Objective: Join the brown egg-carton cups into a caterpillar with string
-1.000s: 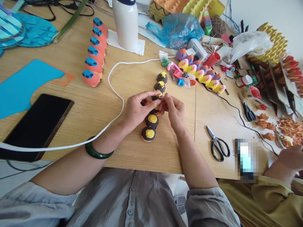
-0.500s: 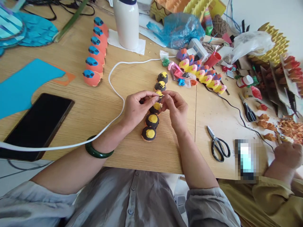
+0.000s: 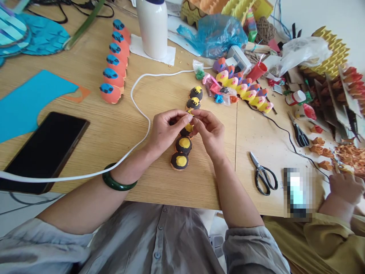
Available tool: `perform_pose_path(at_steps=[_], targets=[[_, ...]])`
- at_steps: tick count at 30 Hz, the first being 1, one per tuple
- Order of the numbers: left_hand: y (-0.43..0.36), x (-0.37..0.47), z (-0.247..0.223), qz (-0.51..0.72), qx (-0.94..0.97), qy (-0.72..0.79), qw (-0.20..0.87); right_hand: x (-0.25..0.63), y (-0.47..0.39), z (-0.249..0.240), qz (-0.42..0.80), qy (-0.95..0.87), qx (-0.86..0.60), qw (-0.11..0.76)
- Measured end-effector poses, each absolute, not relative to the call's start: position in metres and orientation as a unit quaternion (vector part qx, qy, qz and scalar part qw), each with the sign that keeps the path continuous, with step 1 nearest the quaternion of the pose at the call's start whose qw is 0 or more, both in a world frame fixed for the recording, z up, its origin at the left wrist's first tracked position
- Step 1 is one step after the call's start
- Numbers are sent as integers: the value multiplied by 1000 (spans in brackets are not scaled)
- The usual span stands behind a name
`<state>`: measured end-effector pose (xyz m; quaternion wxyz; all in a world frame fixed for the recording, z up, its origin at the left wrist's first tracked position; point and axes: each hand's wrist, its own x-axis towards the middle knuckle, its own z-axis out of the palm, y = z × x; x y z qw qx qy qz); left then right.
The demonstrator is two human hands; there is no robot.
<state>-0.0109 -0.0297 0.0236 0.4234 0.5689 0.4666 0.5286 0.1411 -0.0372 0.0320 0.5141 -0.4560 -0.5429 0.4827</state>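
A row of egg-carton cups [image 3: 182, 145] runs away from me on the table, each with a dark top and a yellow patch. Over its middle, my left hand [image 3: 164, 131] is closed, thumb and forefinger pinched together. My right hand [image 3: 212, 133] meets it there, also in a pinch, the fingertips of both hands almost touching. Whatever lies between the fingertips is too small and covered to make out. The two farthest cups [image 3: 195, 93] carry dark marks on their yellow patches; the two nearest patches are plain yellow. My fingers partly hide the middle cups.
An orange-and-blue cup row [image 3: 113, 74], a white cable [image 3: 139, 125] and a phone [image 3: 47, 148] lie leftward. To the right are scissors [image 3: 262, 173], a yellow-pink cup row [image 3: 242, 90] and small clay packets [image 3: 212, 85]. A co-worker's hand [image 3: 345, 188] rests at far right. A white bottle [image 3: 152, 30] stands behind.
My right hand has shifted slightly left, its fingertips now closer to my left hand's. A small dark bit seen at the fingertips before is now hidden. The co-worker's hand has moved slightly.
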Motion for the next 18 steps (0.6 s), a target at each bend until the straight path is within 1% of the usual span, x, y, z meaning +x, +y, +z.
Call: perform_pose_path(at_steps=[7, 18], targets=[[-29, -11, 24, 531, 556, 470, 434, 141, -38, 32, 481, -549, -469, 497], [-29, -9, 23, 530, 515, 461, 491, 142, -38, 31, 473, -539, -474, 512]])
